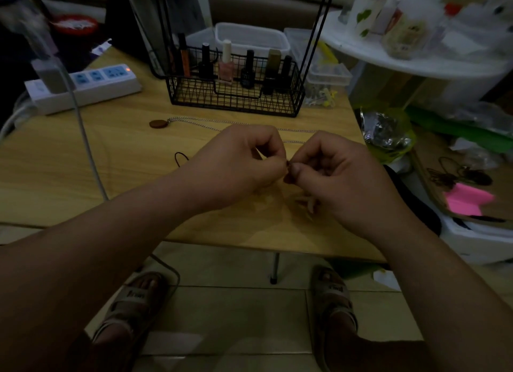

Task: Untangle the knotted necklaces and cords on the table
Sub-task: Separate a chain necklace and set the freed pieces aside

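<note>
Roughly midway, I judge: left hand and right hand both pinch dark cord knot over table; silver necklace lies stretched out behind, looks done; knot remains.

Dim room: wooden table on pale tiled floor, white shelf beside

Left hand and right hand in a pinch on a dark cord above the wooden table.
</note>
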### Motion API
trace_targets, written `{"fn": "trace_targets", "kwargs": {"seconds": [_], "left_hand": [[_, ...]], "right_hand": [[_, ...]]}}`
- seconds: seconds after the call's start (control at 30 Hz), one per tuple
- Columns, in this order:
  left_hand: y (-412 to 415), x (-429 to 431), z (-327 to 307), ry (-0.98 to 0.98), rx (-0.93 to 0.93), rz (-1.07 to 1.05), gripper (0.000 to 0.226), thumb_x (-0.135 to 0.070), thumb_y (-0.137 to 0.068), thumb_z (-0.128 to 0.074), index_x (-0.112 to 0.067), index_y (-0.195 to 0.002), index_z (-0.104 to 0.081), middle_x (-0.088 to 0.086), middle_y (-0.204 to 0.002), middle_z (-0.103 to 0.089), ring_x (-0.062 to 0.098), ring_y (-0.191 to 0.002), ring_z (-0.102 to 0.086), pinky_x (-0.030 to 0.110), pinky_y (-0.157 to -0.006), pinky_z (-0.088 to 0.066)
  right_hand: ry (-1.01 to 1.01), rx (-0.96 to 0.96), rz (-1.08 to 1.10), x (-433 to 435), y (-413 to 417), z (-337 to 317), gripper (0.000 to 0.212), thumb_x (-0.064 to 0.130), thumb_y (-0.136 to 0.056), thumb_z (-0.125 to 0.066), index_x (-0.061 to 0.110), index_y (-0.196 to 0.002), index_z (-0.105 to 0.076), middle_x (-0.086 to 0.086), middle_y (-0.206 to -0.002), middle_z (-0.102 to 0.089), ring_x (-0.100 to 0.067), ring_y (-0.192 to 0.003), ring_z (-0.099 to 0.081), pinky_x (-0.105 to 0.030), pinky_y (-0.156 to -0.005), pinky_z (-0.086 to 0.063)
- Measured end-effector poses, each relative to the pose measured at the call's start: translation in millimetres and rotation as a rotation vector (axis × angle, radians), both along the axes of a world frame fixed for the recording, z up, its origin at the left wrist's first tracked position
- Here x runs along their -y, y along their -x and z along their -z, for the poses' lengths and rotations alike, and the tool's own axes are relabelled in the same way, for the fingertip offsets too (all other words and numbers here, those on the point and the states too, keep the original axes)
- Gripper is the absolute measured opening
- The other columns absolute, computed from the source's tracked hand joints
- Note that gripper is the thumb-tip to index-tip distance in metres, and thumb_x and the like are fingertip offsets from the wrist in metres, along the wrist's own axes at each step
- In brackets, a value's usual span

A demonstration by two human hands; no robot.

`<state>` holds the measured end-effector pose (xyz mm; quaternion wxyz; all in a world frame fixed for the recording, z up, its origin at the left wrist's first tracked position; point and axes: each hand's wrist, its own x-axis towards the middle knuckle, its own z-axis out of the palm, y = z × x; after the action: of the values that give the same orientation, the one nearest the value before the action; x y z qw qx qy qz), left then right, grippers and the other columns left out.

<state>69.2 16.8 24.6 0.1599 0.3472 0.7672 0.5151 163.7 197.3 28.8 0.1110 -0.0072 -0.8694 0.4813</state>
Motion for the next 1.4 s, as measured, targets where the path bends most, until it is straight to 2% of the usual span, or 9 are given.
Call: {"fn": "trace_targets", "kwargs": {"seconds": [0.17,0.33,0.6,0.77,0.9,1.07,1.17,1.23,1.4], "left_hand": [[-1,-1,-2,-0.030,0.100,0.025,0.006,-0.014,-0.097,-0.067,-0.014,-0.092,-0.071,-0.010,-0.074,-0.068,0.011,-0.070,-0.066,0.045,-0.074,-0.066],[0,0,0,-0.014,0.111,0.061,0.004,-0.015,-0.098,-0.067,-0.013,-0.095,-0.070,-0.008,-0.075,-0.067,0.010,-0.071,-0.067,0.037,-0.072,-0.065],[-2,-2,-1,-0.048,0.117,0.061,0.003,-0.002,-0.095,-0.064,-0.001,-0.092,-0.065,0.017,-0.077,-0.063,0.022,-0.068,-0.060,0.048,-0.071,-0.061],[0,-3,5,0.052,-0.016,0.037,0.006,-0.013,-0.091,-0.072,-0.012,-0.087,-0.069,0.000,-0.076,-0.070,0.025,-0.073,-0.069,0.054,-0.074,-0.062],[-2,-3,7,0.077,-0.084,0.003,0.007,-0.017,-0.090,-0.073,-0.016,-0.085,-0.068,-0.009,-0.072,-0.069,0.024,-0.072,-0.069,0.049,-0.069,-0.059],[-2,-3,2,0.020,0.021,-0.040,0.005,-0.014,-0.093,-0.070,-0.012,-0.088,-0.069,-0.006,-0.070,-0.068,0.024,-0.069,-0.070,0.047,-0.069,-0.065],[-4,-5,-1,-0.095,0.239,-0.051,0.007,-0.007,-0.095,-0.065,-0.005,-0.089,-0.066,0.003,-0.078,-0.066,0.018,-0.071,-0.064,0.040,-0.072,-0.065],[-6,-8,-3,-0.169,0.360,-0.057,0.007,-0.006,-0.096,-0.062,-0.006,-0.090,-0.066,0.007,-0.081,-0.063,0.016,-0.070,-0.060,0.042,-0.072,-0.064],[-7,-9,-1,-0.190,0.376,-0.077,0.009,-0.007,-0.096,-0.062,-0.010,-0.089,-0.066,0.009,-0.083,-0.058,0.013,-0.068,-0.055,0.041,-0.070,-0.061]], "right_hand": [[0.093,-0.010,-0.015,-3,-2,-1,0.007,0.006,-0.094,-0.070,0.010,-0.089,-0.068,-0.015,-0.085,-0.074,-0.042,-0.081,-0.070,-0.061,-0.066,-0.057],[0.069,-0.004,-0.040,-7,-4,-1,0.006,0.006,-0.094,-0.071,0.010,-0.090,-0.068,-0.019,-0.087,-0.071,-0.047,-0.079,-0.065,-0.055,-0.061,-0.053],[0.026,0.035,-0.034,-4,-3,3,0.012,0.011,-0.093,-0.072,0.021,-0.092,-0.066,-0.008,-0.087,-0.075,-0.046,-0.074,-0.064,-0.054,-0.057,-0.053],[-0.229,0.018,-0.012,-2,-5,5,0.011,0.020,-0.092,-0.074,0.029,-0.092,-0.067,0.020,-0.079,-0.066,-0.018,-0.054,-0.056,-0.032,-0.052,-0.045],[-0.342,0.023,-0.002,2,-3,4,0.010,0.023,-0.093,-0.074,0.028,-0.089,-0.066,0.033,-0.071,-0.060,-0.003,-0.059,-0.057,-0.015,-0.052,-0.037],[-0.114,0.016,0.076,8,0,0,0.012,0.015,-0.092,-0.072,0.022,-0.084,-0.069,0.008,-0.076,-0.071,-0.028,-0.062,-0.064,-0.046,-0.057,-0.055],[0.158,-0.006,0.114,12,1,-6,0.014,0.005,-0.094,-0.066,0.015,-0.084,-0.067,-0.007,-0.083,-0.075,-0.017,-0.061,-0.066,-0.031,-0.051,-0.051],[0.410,0.053,0.130,16,3,-5,0.018,0.004,-0.096,-0.061,0.016,-0.083,-0.064,-0.008,-0.081,-0.072,-0.009,-0.050,-0.051,-0.022,-0.044,-0.037],[0.682,0.224,0.132,18,9,-1,0.015,0.006,-0.094,-0.050,0.015,-0.084,-0.057,-0.004,-0.075,-0.064,-0.011,-0.051,-0.039,-0.021,-0.044,-0.019]]}}
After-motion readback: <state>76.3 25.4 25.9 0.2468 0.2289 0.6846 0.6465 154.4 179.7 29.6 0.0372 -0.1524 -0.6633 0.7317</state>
